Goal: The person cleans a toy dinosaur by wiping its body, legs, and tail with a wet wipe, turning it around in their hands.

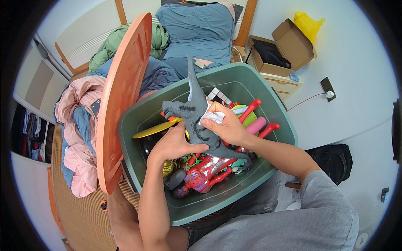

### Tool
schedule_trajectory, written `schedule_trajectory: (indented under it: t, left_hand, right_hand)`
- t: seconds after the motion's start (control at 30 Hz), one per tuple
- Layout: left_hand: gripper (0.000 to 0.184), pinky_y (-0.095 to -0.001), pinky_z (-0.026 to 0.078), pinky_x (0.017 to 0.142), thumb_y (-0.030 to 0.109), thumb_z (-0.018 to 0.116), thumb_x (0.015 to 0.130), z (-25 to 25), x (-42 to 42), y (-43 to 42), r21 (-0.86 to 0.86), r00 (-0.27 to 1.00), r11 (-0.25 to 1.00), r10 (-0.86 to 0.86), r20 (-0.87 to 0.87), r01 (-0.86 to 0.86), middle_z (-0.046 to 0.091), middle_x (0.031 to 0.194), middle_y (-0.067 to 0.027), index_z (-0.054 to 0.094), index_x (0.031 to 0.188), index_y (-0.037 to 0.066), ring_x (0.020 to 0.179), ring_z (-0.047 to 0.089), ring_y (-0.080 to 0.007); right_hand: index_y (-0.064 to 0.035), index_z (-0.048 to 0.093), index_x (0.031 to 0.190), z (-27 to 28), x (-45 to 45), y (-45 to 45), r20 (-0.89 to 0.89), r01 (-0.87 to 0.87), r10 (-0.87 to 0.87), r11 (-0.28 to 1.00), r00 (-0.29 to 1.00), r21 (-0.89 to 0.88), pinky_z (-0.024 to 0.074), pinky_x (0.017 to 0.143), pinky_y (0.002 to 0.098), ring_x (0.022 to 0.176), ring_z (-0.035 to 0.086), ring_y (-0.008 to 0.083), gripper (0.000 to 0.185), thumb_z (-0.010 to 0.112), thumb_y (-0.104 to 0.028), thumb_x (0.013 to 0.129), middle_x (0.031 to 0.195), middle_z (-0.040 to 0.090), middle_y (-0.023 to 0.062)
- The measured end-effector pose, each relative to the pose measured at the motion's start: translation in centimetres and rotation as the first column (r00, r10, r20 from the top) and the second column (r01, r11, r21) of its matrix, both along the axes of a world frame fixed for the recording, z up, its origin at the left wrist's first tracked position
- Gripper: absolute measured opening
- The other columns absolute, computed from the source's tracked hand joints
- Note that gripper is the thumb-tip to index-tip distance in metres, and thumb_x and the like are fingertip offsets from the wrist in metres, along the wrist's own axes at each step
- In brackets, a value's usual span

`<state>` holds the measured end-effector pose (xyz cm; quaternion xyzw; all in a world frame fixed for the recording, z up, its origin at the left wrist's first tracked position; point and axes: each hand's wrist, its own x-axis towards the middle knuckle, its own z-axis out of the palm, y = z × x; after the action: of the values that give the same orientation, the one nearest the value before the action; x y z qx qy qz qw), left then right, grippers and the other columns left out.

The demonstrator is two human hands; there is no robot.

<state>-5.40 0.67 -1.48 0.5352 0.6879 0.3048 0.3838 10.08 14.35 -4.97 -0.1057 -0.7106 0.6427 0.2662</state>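
Note:
A grey toy dinosaur [201,129] with dark stripes lies across my hands above a green bin [234,205]. My left hand [173,142] grips its body from the lower left, thumb across it. Pinched in my right hand [228,127] is a white cloth or tissue [214,117], pressed against the dinosaur's side. Beneath, the bin holds several toys: a red figure [199,178], a yellow disc [155,129], a pink rod [256,124] and a red-and-white cube toy [220,96]. The fingertips of my left hand are hidden behind the dinosaur.
An orange lid [125,104] stands upright at the bin's left side. Behind lie blue bedding [197,31] and pink bedding [83,167]. An open cardboard box [268,67] sits on a small cabinet [280,85] at back right. A black bag [333,161] is on the right.

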Motion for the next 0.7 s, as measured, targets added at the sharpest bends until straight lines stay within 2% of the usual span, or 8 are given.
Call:
schedule_trajectory:
  t: [0.03, 0.23, 0.33, 0.43, 0.5, 0.63, 0.7]
  left_hand:
    - [0.099, -0.0391, 0.039, 0.105, 0.046, 0.084, 0.060, -0.2, 0.0, 0.0, 0.022, 1.000, 1.000, 0.002, -0.009, -0.002, 0.056, 0.128, -0.0259, 0.043, 0.134, -0.007, 0.121, 0.054, -0.0350]
    - [0.099, -0.0390, 0.038, 0.106, 0.047, 0.084, 0.060, -0.4, -0.1, 0.0, 0.023, 1.000, 1.000, 0.004, -0.002, -0.004, 0.055, 0.129, -0.0259, 0.044, 0.133, -0.007, 0.122, 0.053, -0.0345]
    - [0.100, -0.0390, 0.037, 0.107, 0.047, 0.084, 0.060, -0.2, 0.0, 0.0, 0.033, 1.000, 0.999, 0.004, 0.000, -0.004, 0.054, 0.131, -0.0260, 0.043, 0.134, -0.007, 0.124, 0.051, -0.0346]
    - [0.101, -0.0391, 0.036, 0.108, 0.047, 0.084, 0.060, -0.4, -0.1, 0.0, 0.047, 1.000, 0.999, 0.001, -0.012, -0.001, 0.053, 0.132, -0.0261, 0.042, 0.134, -0.008, 0.125, 0.050, -0.0347]
    - [0.101, -0.0389, 0.036, 0.108, 0.047, 0.084, 0.060, -0.4, 0.0, 0.0, 0.039, 1.000, 0.999, 0.004, -0.023, -0.003, 0.053, 0.132, -0.0262, 0.042, 0.134, -0.008, 0.125, 0.051, -0.0348]
    - [0.102, -0.0386, 0.037, 0.107, 0.047, 0.084, 0.060, -0.3, 0.0, -0.1, 0.032, 1.000, 1.000, 0.001, -0.031, 0.000, 0.053, 0.131, -0.0265, 0.041, 0.135, -0.008, 0.124, 0.051, -0.0349]
    - [0.102, -0.0384, 0.037, 0.107, 0.047, 0.085, 0.060, -0.1, -0.1, -0.1, 0.019, 1.000, 1.000, -0.002, -0.011, 0.003, 0.054, 0.130, -0.0265, 0.041, 0.135, -0.008, 0.124, 0.052, -0.0348]
  right_hand:
    - [-0.0044, 0.054, 0.094, 0.2, 0.0, 0.0, 0.000, -0.001, 0.001, 1.000, 1.000, 0.000, 0.0436, 0.065, 0.0248, 0.075, 0.051, 0.0051, 0.022, 0.069, -0.020, 0.091, 0.081, 0.058, -0.0002]
    - [-0.0039, 0.055, 0.095, 0.3, 0.1, 0.0, 0.005, 0.016, -0.016, 0.999, 1.000, 0.037, 0.0440, 0.066, 0.0248, 0.076, 0.052, 0.0053, 0.023, 0.069, -0.021, 0.091, 0.082, 0.059, 0.0002]
    - [-0.0038, 0.056, 0.096, 1.0, 0.3, -0.1, 0.071, 0.036, -0.039, 0.998, 0.997, 0.050, 0.0442, 0.067, 0.0245, 0.077, 0.052, 0.0052, 0.023, 0.069, -0.022, 0.091, 0.083, 0.059, 0.0003]
    - [-0.0035, 0.056, 0.097, 1.8, 0.2, -0.1, 0.129, 0.079, -0.074, 0.996, 0.989, -0.040, 0.0444, 0.069, 0.0242, 0.077, 0.052, 0.0055, 0.023, 0.068, -0.023, 0.092, 0.084, 0.059, 0.0003]
    - [-0.0030, 0.057, 0.098, 1.3, -0.3, 0.1, 0.035, 0.105, -0.101, 0.983, 0.994, -0.151, 0.0441, 0.070, 0.0235, 0.078, 0.053, 0.0057, 0.023, 0.067, -0.023, 0.092, 0.085, 0.060, 0.0004]
    - [-0.0038, 0.057, 0.096, 1.3, 0.0, 0.2, 0.047, 0.093, -0.087, 0.983, 0.995, -0.157, 0.0444, 0.068, 0.0240, 0.077, 0.053, 0.0058, 0.022, 0.068, -0.022, 0.091, 0.084, 0.060, 0.0008]
    - [-0.0046, 0.056, 0.094, 1.2, 0.3, 0.1, 0.085, 0.033, -0.039, 0.997, 0.996, 0.073, 0.0442, 0.066, 0.0245, 0.076, 0.053, 0.0056, 0.021, 0.069, -0.021, 0.090, 0.083, 0.060, 0.0011]
